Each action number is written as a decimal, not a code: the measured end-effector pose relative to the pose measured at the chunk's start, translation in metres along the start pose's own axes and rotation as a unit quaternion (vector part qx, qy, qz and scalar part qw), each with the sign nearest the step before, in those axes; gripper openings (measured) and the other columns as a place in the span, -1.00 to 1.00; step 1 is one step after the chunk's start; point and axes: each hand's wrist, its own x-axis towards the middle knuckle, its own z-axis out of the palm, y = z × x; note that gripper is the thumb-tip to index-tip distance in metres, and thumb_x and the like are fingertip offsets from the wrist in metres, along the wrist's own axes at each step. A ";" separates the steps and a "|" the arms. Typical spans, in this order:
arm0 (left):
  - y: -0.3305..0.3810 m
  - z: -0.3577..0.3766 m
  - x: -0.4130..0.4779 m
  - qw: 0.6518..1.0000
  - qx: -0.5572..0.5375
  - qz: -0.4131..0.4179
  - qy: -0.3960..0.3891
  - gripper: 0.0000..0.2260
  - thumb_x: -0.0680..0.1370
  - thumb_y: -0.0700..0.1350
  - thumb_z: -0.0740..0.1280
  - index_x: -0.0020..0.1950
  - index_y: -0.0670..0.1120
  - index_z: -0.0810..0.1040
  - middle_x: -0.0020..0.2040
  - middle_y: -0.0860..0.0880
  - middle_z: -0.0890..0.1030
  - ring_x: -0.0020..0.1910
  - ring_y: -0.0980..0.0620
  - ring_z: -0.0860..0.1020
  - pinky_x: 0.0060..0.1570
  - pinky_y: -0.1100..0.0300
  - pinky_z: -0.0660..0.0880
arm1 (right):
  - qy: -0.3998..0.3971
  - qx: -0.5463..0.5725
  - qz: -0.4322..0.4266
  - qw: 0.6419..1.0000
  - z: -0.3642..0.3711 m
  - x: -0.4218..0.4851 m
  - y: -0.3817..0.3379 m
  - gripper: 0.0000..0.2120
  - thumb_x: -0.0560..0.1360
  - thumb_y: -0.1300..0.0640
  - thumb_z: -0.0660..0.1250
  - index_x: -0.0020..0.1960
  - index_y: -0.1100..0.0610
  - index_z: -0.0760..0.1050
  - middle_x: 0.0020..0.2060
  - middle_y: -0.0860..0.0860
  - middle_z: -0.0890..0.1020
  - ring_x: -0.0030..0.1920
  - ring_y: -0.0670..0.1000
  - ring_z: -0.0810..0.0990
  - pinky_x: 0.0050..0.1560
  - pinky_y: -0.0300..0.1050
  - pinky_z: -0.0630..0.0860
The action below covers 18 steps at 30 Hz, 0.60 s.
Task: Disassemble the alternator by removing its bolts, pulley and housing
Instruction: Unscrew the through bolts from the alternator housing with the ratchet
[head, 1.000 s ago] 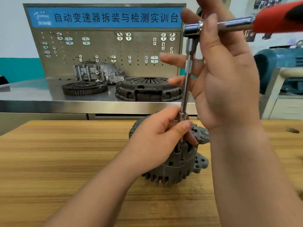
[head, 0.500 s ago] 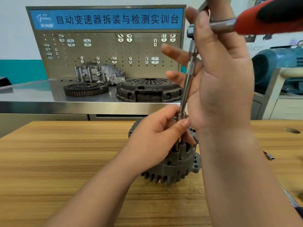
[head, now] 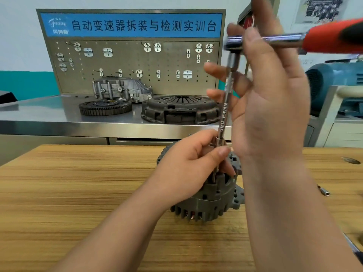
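Observation:
A grey alternator (head: 212, 201) stands on the wooden table (head: 78, 193), its finned rim toward me. My left hand (head: 188, 165) rests on top of it, fingers and thumb curled round the socket (head: 220, 143) at the foot of a chrome extension bar (head: 224, 114). The bar rises nearly upright to a ratchet wrench with a red handle (head: 332, 38) pointing right. My right hand (head: 271, 107) is raised by the ratchet head, thumb laid across its steel neck and fingers spread behind the bar. The bolt under the socket is hidden.
A small chrome bit (head: 324, 191) lies on the table right of the alternator. Behind it, a steel bench (head: 49, 114) carries a clutch cover (head: 180, 110), a toothed ring (head: 105, 107) and a cast housing (head: 121, 89) before a pegboard (head: 129, 61). A blue machine (head: 334, 85) sits at far right.
The ratchet handle has swung a little and the extension bar has shifted slightly with it. My left hand has stayed on the socket, and the alternator has not moved.

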 end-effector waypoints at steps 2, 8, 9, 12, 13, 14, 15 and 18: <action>-0.002 0.000 0.000 1.000 0.005 0.003 0.004 -0.74 0.50 0.02 0.24 0.10 -0.05 0.56 -0.13 0.06 0.70 -0.10 -0.10 0.63 0.04 -0.17 0.52 | -0.012 0.000 -0.013 1.000 0.001 0.000 -0.001 -0.65 0.60 0.17 0.21 0.37 0.12 0.42 0.13 0.03 0.59 -0.18 0.07 0.67 -0.33 -0.21 0.54; 0.001 -0.001 -0.002 1.000 -0.009 0.015 -0.015 -0.75 0.58 -0.01 0.16 0.08 -0.10 0.54 -0.16 0.10 0.67 -0.10 0.12 0.62 0.04 0.03 0.55 | -0.019 0.064 0.176 0.982 -0.004 0.006 0.000 -0.55 0.67 -0.14 -0.07 0.37 0.10 0.34 -0.05 0.07 0.72 -0.35 0.07 0.67 -0.42 -0.21 0.54; 0.002 -0.001 -0.002 1.000 -0.008 0.016 -0.020 -0.77 0.58 -0.02 0.15 0.05 -0.09 0.53 -0.20 0.14 0.66 -0.14 0.15 0.60 0.01 0.07 0.54 | -0.019 0.062 0.193 0.979 -0.004 0.006 0.001 -0.55 0.66 -0.16 -0.07 0.36 0.08 0.35 -0.08 0.06 0.73 -0.36 0.06 0.66 -0.42 -0.23 0.53; 0.002 -0.001 0.000 1.000 -0.014 0.010 -0.011 -0.78 0.56 -0.06 0.18 0.05 -0.13 0.55 -0.18 0.08 0.67 -0.13 0.06 0.62 0.05 -0.08 0.54 | -0.012 0.057 0.174 0.983 -0.001 0.003 0.003 -0.69 0.66 -0.11 0.04 0.15 0.03 0.46 -0.04 0.08 0.71 -0.35 0.04 0.65 -0.42 -0.23 0.53; 0.002 -0.001 0.000 1.000 -0.015 0.008 -0.004 -0.77 0.54 -0.06 0.20 0.08 -0.14 0.55 -0.15 0.05 0.68 -0.09 -0.02 0.63 0.08 -0.16 0.52 | -0.009 0.051 0.145 0.988 0.000 0.001 0.003 -0.77 0.65 -0.05 0.10 0.09 0.02 0.48 0.02 0.10 0.68 -0.32 0.04 0.66 -0.41 -0.22 0.53; 0.002 -0.001 0.001 1.000 -0.015 0.006 0.002 -0.75 0.53 -0.05 0.22 0.10 -0.13 0.56 -0.12 0.03 0.70 -0.05 -0.13 0.63 0.08 -0.22 0.50 | -0.010 0.043 0.113 0.993 0.001 0.000 0.003 -0.84 0.64 0.01 0.15 0.09 -0.01 0.49 0.08 0.13 0.64 -0.27 0.04 0.66 -0.39 -0.21 0.54; 0.001 -0.001 0.001 1.000 -0.012 0.003 0.005 -0.74 0.52 -0.02 0.23 0.11 -0.11 0.56 -0.09 0.02 0.71 -0.03 -0.22 0.62 0.06 -0.26 0.50 | -0.015 0.033 0.081 0.996 0.001 0.000 0.002 -0.87 0.62 0.08 0.20 0.10 -0.03 0.50 0.12 0.12 0.60 -0.22 0.05 0.66 -0.37 -0.21 0.54; -0.001 -0.001 0.001 1.000 0.004 0.002 0.008 -0.73 0.50 0.04 0.25 0.09 -0.07 0.56 -0.15 0.07 0.70 -0.10 -0.21 0.62 0.01 -0.25 0.52 | -0.026 0.029 0.026 0.999 0.000 0.001 -0.001 -0.84 0.56 0.16 0.27 0.03 -0.07 0.55 0.08 -0.01 0.62 -0.14 0.08 0.67 -0.30 -0.18 0.55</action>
